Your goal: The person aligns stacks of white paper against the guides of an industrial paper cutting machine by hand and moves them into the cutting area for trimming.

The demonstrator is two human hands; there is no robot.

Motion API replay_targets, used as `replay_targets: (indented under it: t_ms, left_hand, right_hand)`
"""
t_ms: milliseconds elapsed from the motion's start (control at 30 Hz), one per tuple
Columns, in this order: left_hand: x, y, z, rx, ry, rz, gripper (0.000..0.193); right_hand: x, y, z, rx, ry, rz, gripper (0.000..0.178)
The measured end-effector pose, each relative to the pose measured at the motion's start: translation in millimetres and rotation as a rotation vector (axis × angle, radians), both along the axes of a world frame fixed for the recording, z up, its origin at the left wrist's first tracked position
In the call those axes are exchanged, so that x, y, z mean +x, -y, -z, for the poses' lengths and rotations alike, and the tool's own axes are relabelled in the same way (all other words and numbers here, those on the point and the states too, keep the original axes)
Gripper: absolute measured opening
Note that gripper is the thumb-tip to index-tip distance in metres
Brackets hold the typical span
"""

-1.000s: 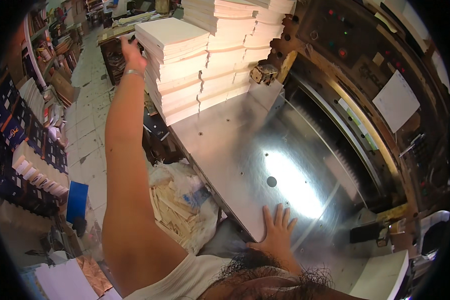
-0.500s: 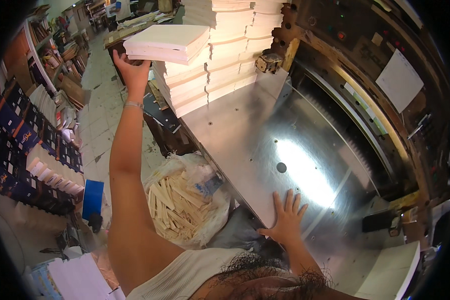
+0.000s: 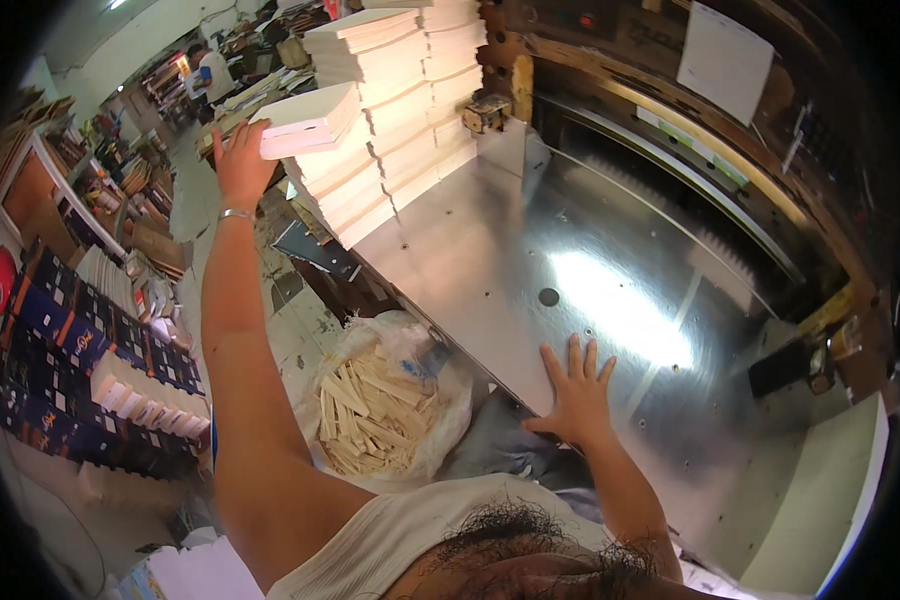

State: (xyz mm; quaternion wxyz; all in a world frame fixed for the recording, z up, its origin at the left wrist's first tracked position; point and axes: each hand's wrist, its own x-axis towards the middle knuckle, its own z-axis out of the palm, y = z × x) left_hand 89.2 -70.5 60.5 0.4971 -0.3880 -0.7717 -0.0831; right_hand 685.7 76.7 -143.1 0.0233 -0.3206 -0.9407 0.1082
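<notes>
Fingers spread flat: right hand [image 3: 573, 392] pressed on steel table [image 3: 490, 260], near edge | left hand [image 3: 240, 165] raised, gripping end of paper bundle [image 3: 308, 120] tilted atop paper stacks [image 3: 390, 110], table's far-left corner | bag of paper strips [image 3: 375, 410] beside near edge

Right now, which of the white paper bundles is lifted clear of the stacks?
The bundle gripped by the left hand: it is held tilted, while the rest lie stacked on the metal table.

Steel cutter table [image 3: 490, 260] w/ stacked white paper blocks [image 3: 400, 130], right hand [image 3: 575, 400] flat.
</notes>
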Motion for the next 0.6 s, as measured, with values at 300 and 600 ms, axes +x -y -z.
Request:
replay_targets:
  t_ms: [300,600]
  left_hand:
    - [86.8,42.3,-55.3,-0.119,-0.048,0.092,0.046]
    - [224.2,36.5,-44.2,-0.143,-0.115,0.581,0.059]
  right_hand:
    - [6.1,3.3,3.7,-0.03,-0.032,-0.037,0.137]
    - [15.8,-1.6,10.1,-0.174,-0.379,0.033,0.132]
